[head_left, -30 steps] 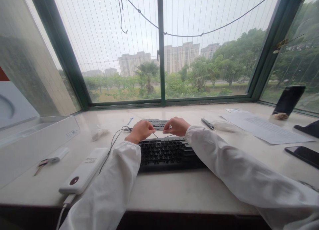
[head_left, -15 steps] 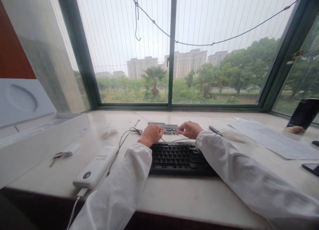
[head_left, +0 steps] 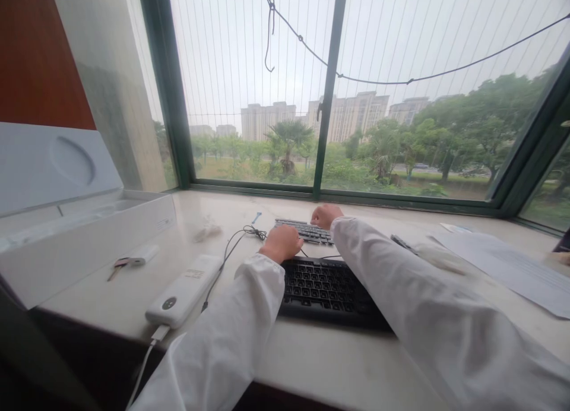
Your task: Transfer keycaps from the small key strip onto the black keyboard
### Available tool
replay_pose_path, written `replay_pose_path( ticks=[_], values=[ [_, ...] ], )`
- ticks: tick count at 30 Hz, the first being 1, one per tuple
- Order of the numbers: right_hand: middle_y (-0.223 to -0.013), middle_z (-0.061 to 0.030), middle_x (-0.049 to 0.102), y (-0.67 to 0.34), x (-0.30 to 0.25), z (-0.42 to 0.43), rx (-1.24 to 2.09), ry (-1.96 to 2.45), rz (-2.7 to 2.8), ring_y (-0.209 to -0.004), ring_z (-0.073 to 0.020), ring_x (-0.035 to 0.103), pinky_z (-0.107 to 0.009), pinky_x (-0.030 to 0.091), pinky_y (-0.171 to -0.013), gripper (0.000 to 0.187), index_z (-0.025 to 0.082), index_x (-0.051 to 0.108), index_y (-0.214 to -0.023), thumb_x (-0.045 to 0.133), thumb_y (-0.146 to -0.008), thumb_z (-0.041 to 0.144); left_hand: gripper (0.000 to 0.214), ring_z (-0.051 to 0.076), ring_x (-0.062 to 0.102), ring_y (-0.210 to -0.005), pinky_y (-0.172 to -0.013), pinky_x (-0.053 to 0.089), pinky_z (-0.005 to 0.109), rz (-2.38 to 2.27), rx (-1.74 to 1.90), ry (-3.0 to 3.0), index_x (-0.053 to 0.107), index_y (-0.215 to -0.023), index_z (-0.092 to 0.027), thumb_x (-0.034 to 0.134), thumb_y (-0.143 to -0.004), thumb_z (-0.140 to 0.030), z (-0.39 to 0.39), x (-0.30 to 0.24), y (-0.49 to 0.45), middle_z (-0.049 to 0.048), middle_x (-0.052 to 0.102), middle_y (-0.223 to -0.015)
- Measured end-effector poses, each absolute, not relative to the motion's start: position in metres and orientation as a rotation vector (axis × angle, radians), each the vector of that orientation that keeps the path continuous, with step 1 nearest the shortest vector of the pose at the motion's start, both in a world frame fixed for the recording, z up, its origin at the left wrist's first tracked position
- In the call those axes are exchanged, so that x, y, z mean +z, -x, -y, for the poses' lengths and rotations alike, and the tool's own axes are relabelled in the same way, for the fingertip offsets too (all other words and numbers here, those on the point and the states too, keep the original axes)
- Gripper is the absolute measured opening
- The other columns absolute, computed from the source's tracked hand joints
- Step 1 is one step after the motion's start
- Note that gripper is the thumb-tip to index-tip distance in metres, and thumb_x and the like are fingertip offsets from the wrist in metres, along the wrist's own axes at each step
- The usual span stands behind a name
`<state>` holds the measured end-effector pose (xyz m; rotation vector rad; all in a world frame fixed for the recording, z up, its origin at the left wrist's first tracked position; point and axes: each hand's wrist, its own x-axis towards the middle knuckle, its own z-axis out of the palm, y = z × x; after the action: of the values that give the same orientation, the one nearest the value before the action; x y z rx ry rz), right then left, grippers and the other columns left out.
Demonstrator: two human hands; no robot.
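Grey and black keycaps [head_left: 312, 232] lie packed in rows on the pale sill, just beyond a black keyboard [head_left: 318, 280] whose key sockets are bare. My left hand [head_left: 281, 243] is curled closed at the near left side of the rows, its fingertips mostly hidden. Over the far edge of the rows, my right hand [head_left: 326, 215] bends inward with its fingers pressed together. Whether either hand pinches a keycap is too small to see. My right sleeve covers the keyboard's right end.
A white power bank [head_left: 184, 289] with a plugged cable, a key [head_left: 118, 269] and an open white box [head_left: 146, 218] stand left. A dark cable [head_left: 253, 231] and small blue tool [head_left: 256, 217] lie behind. Paper sheets [head_left: 503, 265] lie right, below the window.
My right hand has moved from the right end of the keycap rows to their far edge. My left hand stays by their near left side. The view has swung and tilted slightly.
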<state>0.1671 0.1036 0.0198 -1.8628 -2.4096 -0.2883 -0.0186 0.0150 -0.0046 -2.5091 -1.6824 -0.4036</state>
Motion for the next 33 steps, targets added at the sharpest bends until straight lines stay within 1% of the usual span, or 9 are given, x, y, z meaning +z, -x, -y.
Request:
replay_pose_path(
  ticks=[4, 8, 12, 20, 24, 29, 33],
  values=[
    [-0.100, -0.0051, 0.071, -0.156, 0.009, -0.128, -0.292, 1.900, 2.397, -0.092, -0.0190, 0.063, -0.026, 0.044, -0.077, 0.019, 0.028, 0.075, -0.092, 0.063, -0.079, 0.036, 0.038, 0.025, 0.066, -0.082, -0.072, 0.051, 0.035, 1.686, -0.409, 2.492, 0.071, -0.084, -0.019, 0.045, -0.083, -0.045, -0.014, -0.003, 0.020, 0.0120, 0.070, -0.087],
    [-0.100, -0.0074, 0.071, -0.151, 0.001, -0.147, -0.292, 1.937, 2.393, -0.093, -0.0202, 0.064, -0.026, 0.044, -0.079, 0.018, 0.026, 0.075, -0.092, 0.066, -0.077, 0.032, 0.038, 0.025, 0.066, -0.083, -0.071, 0.051, 0.034, 1.677, -0.398, 2.479, 0.071, -0.085, -0.018, 0.044, -0.084, -0.044, -0.012, 0.001, 0.021, 0.0124, 0.070, -0.089],
    [-0.101, -0.0073, 0.071, -0.152, -0.003, -0.157, -0.285, 1.952, 2.410, -0.094, -0.0209, 0.064, -0.027, 0.045, -0.078, 0.019, 0.027, 0.075, -0.092, 0.069, -0.075, 0.033, 0.036, 0.025, 0.065, -0.084, -0.073, 0.051, 0.034, 1.681, -0.379, 2.480, 0.071, -0.086, -0.018, 0.045, -0.084, -0.042, -0.009, 0.003, 0.021, 0.0125, 0.070, -0.090],
    [-0.103, -0.0083, 0.071, -0.158, -0.003, -0.160, -0.259, 1.961, 2.426, -0.095, -0.0203, 0.063, -0.026, 0.044, -0.079, 0.022, 0.025, 0.075, -0.095, 0.067, -0.077, 0.036, 0.035, 0.026, 0.065, -0.087, -0.075, 0.050, 0.035, 1.694, -0.385, 2.490, 0.070, -0.086, -0.017, 0.046, -0.085, -0.041, -0.010, 0.004, 0.021, 0.0131, 0.068, -0.087],
    [-0.104, -0.0086, 0.070, -0.162, 0.005, -0.156, -0.277, 1.969, 2.420, -0.096, -0.0210, 0.063, -0.028, 0.044, -0.079, 0.025, 0.024, 0.074, -0.096, 0.063, -0.080, 0.039, 0.035, 0.025, 0.065, -0.084, -0.074, 0.049, 0.033, 1.694, -0.402, 2.481, 0.070, -0.083, -0.017, 0.046, -0.085, -0.041, -0.011, 0.004, 0.022, 0.0126, 0.069, -0.085],
    [-0.102, -0.0081, 0.071, -0.168, 0.021, -0.131, -0.322, 1.921, 2.444, -0.094, -0.0215, 0.063, -0.031, 0.044, -0.080, 0.027, 0.025, 0.074, -0.096, 0.059, -0.082, 0.043, 0.036, 0.026, 0.065, -0.081, -0.071, 0.050, 0.035, 1.659, -0.430, 2.478, 0.070, -0.082, -0.017, 0.044, -0.084, -0.041, -0.013, 0.002, 0.023, 0.0131, 0.068, -0.085],
    [-0.099, -0.0060, 0.071, -0.171, 0.033, -0.097, -0.325, 1.835, 2.504, -0.090, -0.0194, 0.063, -0.028, 0.043, -0.077, 0.025, 0.026, 0.074, -0.094, 0.059, -0.082, 0.042, 0.036, 0.026, 0.065, -0.080, -0.071, 0.050, 0.035, 1.625, -0.429, 2.542, 0.070, -0.078, -0.018, 0.044, -0.085, -0.042, -0.013, 0.001, 0.023, 0.0120, 0.069, -0.082]
  ],
)
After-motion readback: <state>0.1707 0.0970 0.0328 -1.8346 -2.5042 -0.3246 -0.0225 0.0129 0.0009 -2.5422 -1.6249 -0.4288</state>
